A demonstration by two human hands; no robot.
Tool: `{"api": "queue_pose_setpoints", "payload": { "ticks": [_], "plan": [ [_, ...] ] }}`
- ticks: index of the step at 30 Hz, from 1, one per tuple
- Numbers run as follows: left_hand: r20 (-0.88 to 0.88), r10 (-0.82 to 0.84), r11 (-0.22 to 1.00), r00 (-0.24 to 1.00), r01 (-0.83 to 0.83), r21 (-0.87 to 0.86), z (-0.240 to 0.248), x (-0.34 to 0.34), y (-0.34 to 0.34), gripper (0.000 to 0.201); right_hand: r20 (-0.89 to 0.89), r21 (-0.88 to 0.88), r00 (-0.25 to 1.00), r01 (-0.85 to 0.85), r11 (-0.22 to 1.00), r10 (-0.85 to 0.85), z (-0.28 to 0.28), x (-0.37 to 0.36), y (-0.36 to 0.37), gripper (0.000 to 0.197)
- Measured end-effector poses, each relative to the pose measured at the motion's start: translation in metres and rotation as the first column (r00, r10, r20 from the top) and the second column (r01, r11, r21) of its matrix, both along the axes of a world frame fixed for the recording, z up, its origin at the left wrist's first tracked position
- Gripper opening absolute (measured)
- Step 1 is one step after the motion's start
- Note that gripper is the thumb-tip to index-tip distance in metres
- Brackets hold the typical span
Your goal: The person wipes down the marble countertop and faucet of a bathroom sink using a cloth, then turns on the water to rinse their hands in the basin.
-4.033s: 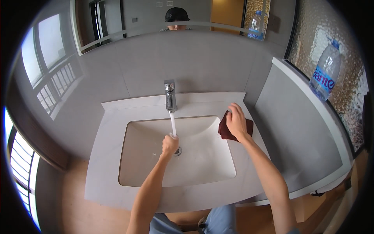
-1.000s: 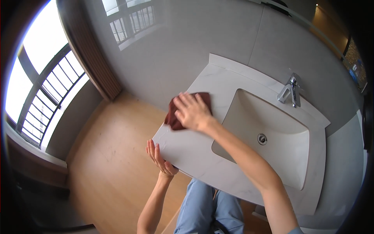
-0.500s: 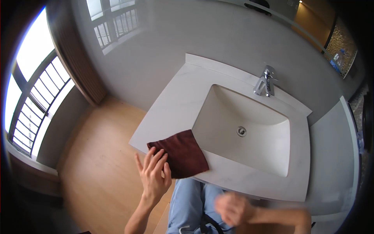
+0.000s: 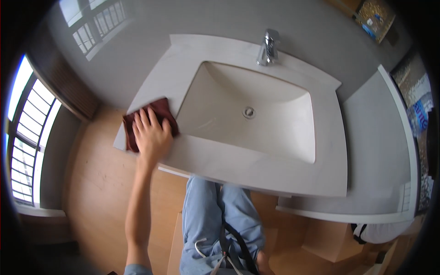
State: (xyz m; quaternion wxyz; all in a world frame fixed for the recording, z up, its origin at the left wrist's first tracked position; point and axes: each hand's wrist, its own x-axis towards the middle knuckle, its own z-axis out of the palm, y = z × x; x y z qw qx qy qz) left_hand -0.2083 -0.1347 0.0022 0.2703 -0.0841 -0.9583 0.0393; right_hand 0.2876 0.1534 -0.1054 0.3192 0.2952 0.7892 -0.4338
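Note:
A dark maroon cloth [image 4: 161, 108] lies on the left end of the white countertop [image 4: 220, 158]. Flat on top of it rests my left hand [image 4: 153, 135], fingers spread and pointing away from me, covering its middle. The cloth's near right corner comes close to the rim of the white rectangular sink [image 4: 275, 123]. At the lower edge, beside my lap, only a small piece of my right hand [image 4: 263, 263] shows; its fingers are hidden.
A chrome faucet [image 4: 268, 48] stands behind the basin, which has a round drain [image 4: 248, 112]. A pale panel [image 4: 376, 151] runs along the right. A plastic bottle [image 4: 419, 114] with a blue label is at far right. Wooden floor [image 4: 98, 183] lies to the left.
The view has shifted, so the counter sits higher and further left. My left hand has gone from the cloth's near left edge to flat on it. My right hand has dropped mostly out of view.

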Motion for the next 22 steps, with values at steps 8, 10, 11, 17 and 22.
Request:
{"api": "queue_pose_setpoints", "payload": {
  "ticks": [8, 10, 11, 17, 22],
  "plan": [
    [0.301, -0.016, 0.99, 0.953, -0.026, 0.135, 0.019, -0.059, -0.013, 0.071, -0.092, -0.138, 0.981, 0.158, 0.978, -0.171, 0.015, 0.028, -0.023, 0.045],
    [0.266, 0.047, 0.998, 0.963, -0.035, -0.049, 0.006, -0.051, -0.045, 0.071, -0.134, -0.189, 0.978, 0.13, 0.973, -0.157, 0.021, 0.027, -0.025, 0.047],
    [0.255, 0.016, 0.999, 0.967, -0.003, -0.053, 0.0, -0.042, -0.039, 0.071, -0.144, -0.202, 0.974, 0.142, 0.969, -0.173, 0.028, 0.031, -0.022, 0.048],
    [0.197, -0.443, 0.677, 0.875, 0.182, 0.713, 0.074, 0.088, 0.034, 0.061, -0.188, -0.363, 0.975, -0.178, 0.915, 0.115, 0.104, 0.096, 0.074, 0.067],
    [-0.527, -0.85, -0.198, -0.005, -0.923, 0.329, 0.151, 0.17, 0.086, 0.101, 0.204, -0.668, 0.976, 0.197, 0.718, -0.078, 0.156, 0.152, 0.147, 0.098]
  ]
}}
